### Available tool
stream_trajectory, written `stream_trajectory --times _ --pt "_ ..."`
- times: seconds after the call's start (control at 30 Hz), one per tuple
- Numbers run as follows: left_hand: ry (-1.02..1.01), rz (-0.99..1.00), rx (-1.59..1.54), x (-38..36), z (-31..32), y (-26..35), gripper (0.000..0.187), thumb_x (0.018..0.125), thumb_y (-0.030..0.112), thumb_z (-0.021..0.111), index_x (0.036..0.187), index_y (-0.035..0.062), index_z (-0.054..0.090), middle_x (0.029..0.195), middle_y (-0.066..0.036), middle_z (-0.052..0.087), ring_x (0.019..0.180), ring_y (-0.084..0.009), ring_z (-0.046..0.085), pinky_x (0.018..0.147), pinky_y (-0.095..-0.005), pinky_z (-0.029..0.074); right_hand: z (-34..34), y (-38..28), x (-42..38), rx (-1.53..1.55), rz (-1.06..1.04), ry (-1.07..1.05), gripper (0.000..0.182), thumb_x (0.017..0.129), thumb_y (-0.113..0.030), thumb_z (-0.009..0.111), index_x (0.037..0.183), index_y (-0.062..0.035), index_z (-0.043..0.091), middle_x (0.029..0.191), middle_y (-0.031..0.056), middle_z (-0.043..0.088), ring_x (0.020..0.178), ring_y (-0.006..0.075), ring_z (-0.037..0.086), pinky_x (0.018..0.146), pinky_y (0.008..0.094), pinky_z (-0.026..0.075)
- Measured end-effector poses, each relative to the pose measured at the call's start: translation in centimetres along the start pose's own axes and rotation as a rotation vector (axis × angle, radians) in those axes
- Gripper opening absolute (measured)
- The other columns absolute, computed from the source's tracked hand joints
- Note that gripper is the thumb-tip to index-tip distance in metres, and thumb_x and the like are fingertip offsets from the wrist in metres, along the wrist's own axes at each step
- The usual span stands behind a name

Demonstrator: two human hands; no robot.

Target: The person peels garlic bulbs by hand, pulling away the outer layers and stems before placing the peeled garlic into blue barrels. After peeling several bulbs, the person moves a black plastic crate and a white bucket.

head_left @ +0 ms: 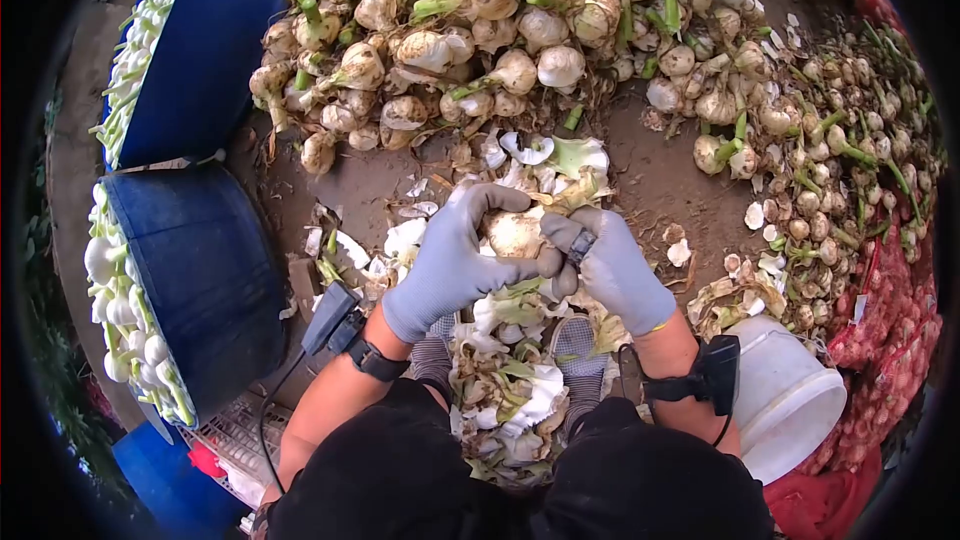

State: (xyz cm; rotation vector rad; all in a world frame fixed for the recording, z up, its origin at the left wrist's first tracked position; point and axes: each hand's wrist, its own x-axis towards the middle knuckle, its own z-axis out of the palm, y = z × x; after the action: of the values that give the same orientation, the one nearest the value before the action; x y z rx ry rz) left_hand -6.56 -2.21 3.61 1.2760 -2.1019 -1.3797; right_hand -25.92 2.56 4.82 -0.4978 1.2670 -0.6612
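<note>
grey knit gloves cover both your hands, and between them you hold one garlic bulb (513, 234), pale and dirt-streaked, just above your lap. your left hand (455, 260) wraps around the bulb's left side with fingers curled over its top, closed on it. your right hand (605, 262) presses in from the bulb's right, fingers bent and shut around a small dark-handled knife (580, 245) whose tip sits against the bulb; whether the blade is cutting in, you cannot tell. directly below the grip, a heap of peeled skins and green trimmings (510, 390) lies piled between your knees, over your shoes. just beyond the grip, loose white skins (540, 155) lie scattered on the brown ground. farther out past that, a big pile of unpeeled garlic (480, 20) with green stem stubs spreads across, curving round to the right of your right hand. to the left of your left hand, well apart, stand two blue tubs (200, 280) holding cleaned white bulbs. below and to the right of your right wrist sits a white bucket (790, 400), with red mesh sacks (895, 320) beside it. a black strap device rides on each wrist.
</note>
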Motion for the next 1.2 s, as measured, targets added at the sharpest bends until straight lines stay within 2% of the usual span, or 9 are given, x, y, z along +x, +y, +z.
stream_trajectory --times 0.2,0.33,0.37,0.43,0.63,0.67,0.9,1.13,1.2 --pt "-0.026 -0.420 -1.255 -1.1 0.1 0.0 0.054 0.087 0.026 0.069 0.133 0.0081 0.048 0.109 -0.006 0.061 0.087 -0.0122 0.061 0.065 -0.0260 0.050 0.2 2.0 0.3 -0.565 -0.351 0.177 0.030 0.096 -0.023 0.059 0.093 0.0066 0.064 0.070 0.0063 0.064 0.057 0.0134 0.059 0.052 0.0296 0.046" --pt "-0.024 -0.372 -1.306 -1.0 0.1 0.1 0.062 0.093 0.038 0.064 0.143 0.0112 0.038 0.119 -0.005 0.057 0.086 -0.0108 0.060 0.063 -0.0220 0.047 0.1 3.0 1.4 -1.020 -0.917 0.382 0.024 0.092 -0.017 0.064 0.097 0.0062 0.065 0.079 0.0048 0.066 0.071 0.0107 0.062 0.061 0.0277 0.049" --pt "-0.032 -0.331 -1.133 -1.0 -0.1 0.8 0.063 0.094 0.037 0.063 0.144 0.0102 0.036 0.119 -0.006 0.057 0.088 -0.0107 0.060 0.064 -0.0225 0.048 0.3 2.8 1.5 -1.021 -0.918 0.383 0.024 0.092 -0.017 0.064 0.097 0.0062 0.065 0.079 0.0048 0.066 0.071 0.0107 0.062 0.061 0.0277 0.049" --pt "-0.055 -0.299 -0.875 -0.9 -0.3 2.2 0.065 0.096 0.039 0.059 0.146 0.0073 0.033 0.119 -0.007 0.056 0.090 -0.0105 0.060 0.067 -0.0236 0.050 0.8 2.4 1.5 0.217 -0.332 0.005 0.020 0.090 -0.010 0.066 0.101 0.0062 0.065 0.085 0.0028 0.067 0.078 0.0094 0.062 0.069 0.0271 0.050" --pt "0.017 -0.351 -0.855 -0.7 -1.8 1.3 0.061 0.100 0.050 0.039 0.138 0.0021 0.046 0.103 -0.009 0.064 0.089 -0.0103 0.064 0.075 -0.0235 0.051 0.8 0.6 0.8 0.052 -0.252 -0.014 0.024 0.091 -0.002 0.063 0.113 0.0059 0.059 0.098 0.0033 0.065 0.086 0.0092 0.061 0.076 0.0248 0.051" --pt "0.276 -0.148 -0.369 0.1 -1.0 -0.9 0.057 0.101 0.049 0.041 0.130 0.0011 0.052 0.104 -0.009 0.065 0.096 -0.0119 0.062 0.082 -0.0253 0.050 1.5 0.5 0.0 0.053 -0.248 -0.020 0.024 0.091 -0.002 0.063 0.113 0.0059 0.059 0.098 0.0033 0.065 0.086 0.0092 0.061 0.076 0.0248 0.051" --pt "0.124 0.048 -0.337 -0.2 -0.8 -0.4 0.048 0.097 0.040 0.059 0.126 0.0018 0.056 0.121 -0.009 0.059 0.101 -0.0148 0.060 0.089 -0.0275 0.048 1.8 -0.3 -0.6 -0.046 -0.238 -0.082 0.017 0.093 -0.004 0.056 0.108 0.0029 0.061 0.089 0.0090 0.068 0.081 0.0133 0.064 0.075 0.0282 0.052" --pt "0.019 -0.398 -1.425 -1.4 -1.9 -1.3 0.048 0.094 0.042 0.060 0.122 0.0037 0.057 0.125 -0.014 0.058 0.113 -0.0315 0.061 0.095 -0.0530 0.053 -1.7 2.9 1.2 -0.726 -0.303 0.265 0.017 0.085 -0.015 0.066 0.096 -0.0028 0.068 0.077 0.0165 0.068 0.070 0.0309 0.067 0.066 0.0406 0.053" --pt "0.051 -0.331 -1.563 -1.2 -2.1 -2.3 0.044 0.098 0.040 0.054 0.123 0.0044 0.057 0.130 -0.015 0.056 0.122 -0.0353 0.055 0.099 -0.0564 0.049 -0.5 3.3 -1.0 -0.965 -0.170 -0.182 0.018 0.081 -0.017 0.065 0.090 -0.0022 0.068 0.076 0.0183 0.067 0.071 0.0331 0.067 0.068 0.0423 0.053"
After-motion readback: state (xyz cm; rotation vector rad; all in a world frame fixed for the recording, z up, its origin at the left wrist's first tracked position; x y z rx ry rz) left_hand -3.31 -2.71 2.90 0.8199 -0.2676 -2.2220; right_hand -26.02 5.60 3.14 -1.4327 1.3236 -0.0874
